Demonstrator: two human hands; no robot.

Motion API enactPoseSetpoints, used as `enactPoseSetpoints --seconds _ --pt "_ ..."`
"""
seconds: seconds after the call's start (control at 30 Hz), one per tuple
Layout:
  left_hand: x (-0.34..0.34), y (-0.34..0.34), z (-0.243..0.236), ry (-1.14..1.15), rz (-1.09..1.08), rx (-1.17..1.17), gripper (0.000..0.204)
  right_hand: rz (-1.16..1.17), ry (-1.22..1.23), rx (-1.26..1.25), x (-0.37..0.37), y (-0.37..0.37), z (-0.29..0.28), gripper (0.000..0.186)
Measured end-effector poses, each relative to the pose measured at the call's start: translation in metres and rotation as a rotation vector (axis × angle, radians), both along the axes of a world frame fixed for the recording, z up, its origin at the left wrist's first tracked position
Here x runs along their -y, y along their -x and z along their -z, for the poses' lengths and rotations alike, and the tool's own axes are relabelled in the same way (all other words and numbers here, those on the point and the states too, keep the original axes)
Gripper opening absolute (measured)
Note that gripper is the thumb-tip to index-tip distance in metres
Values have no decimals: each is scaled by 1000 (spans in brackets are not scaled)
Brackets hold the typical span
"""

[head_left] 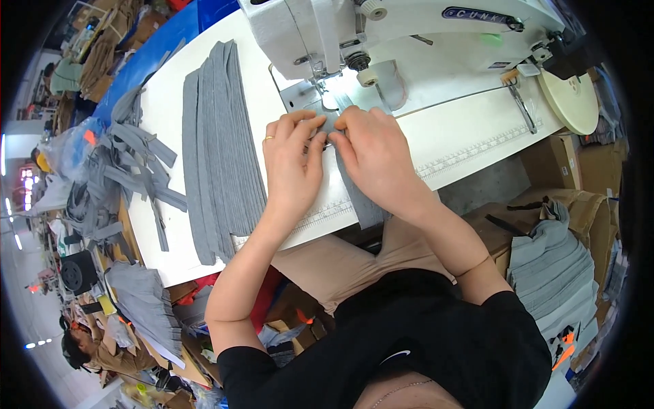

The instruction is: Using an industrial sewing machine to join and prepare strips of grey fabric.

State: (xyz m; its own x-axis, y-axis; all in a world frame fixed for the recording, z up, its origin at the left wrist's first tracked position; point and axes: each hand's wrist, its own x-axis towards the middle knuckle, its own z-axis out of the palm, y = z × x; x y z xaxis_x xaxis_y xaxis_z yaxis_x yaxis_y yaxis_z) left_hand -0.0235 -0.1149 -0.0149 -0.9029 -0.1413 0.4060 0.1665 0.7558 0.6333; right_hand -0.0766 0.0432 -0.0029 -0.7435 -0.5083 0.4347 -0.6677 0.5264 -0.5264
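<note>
Head view, and here are both bare hands, close together right in front of the needle area (325,87) of a white sewing machine (286,37). The right hand (378,155) has thumb and forefinger drawn in on a gray strip (354,194), pinching it, by the look of it. The left hand (291,155), a ring on one finger, comes in from the other side, fingers curled and tips at the cloth; whether it grips or only presses, I cannot tell.

And the strip itself? Its front end lies by the fingertips, just short of the needle area; the rest runs back beside the right hand and over the front edge of the white table (470,114), toward the lap. Left of the left hand, a neat stack of gray strips (221,150) lies lengthwise, with a loose tangle of strips (129,160) beyond it. Over on the right, a small metal tool (523,109) rests near the table's edge.

This looks like the lining-up step: cloth being squared for the seam. The next move, I'd judge, calls for the layers held flat and edges even, a straight, gentle feed, and those fingertips, so near the needle, kept well clear.
</note>
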Motion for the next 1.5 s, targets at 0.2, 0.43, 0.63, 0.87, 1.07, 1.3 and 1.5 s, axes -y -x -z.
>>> enactPoseSetpoints --seconds 0.2,0.43,0.63,0.87,1.07,1.3,1.5 --pt "-3 1 -5 172 32 49 27 48 88 57 -1 5 6 18" --pt "-6 -7 0 109 25 84 29 135 190 394 -8 1 -5 18" --pt "-9 -6 -3 110 25 142 32 147 238 493 -3 5 0 18" --pt "2 6 2 32 -10 169 30 87 202 403 5 18 6 15" --pt "19 38 -3 28 -46 78 18 88 188 372 2 16 6 15" --pt "20 59 4 -552 -195 205 20 47 218 375 1 16 9 18" --pt "21 68 -5 -491 -209 291 26 59 263 468 0 18 12 19"
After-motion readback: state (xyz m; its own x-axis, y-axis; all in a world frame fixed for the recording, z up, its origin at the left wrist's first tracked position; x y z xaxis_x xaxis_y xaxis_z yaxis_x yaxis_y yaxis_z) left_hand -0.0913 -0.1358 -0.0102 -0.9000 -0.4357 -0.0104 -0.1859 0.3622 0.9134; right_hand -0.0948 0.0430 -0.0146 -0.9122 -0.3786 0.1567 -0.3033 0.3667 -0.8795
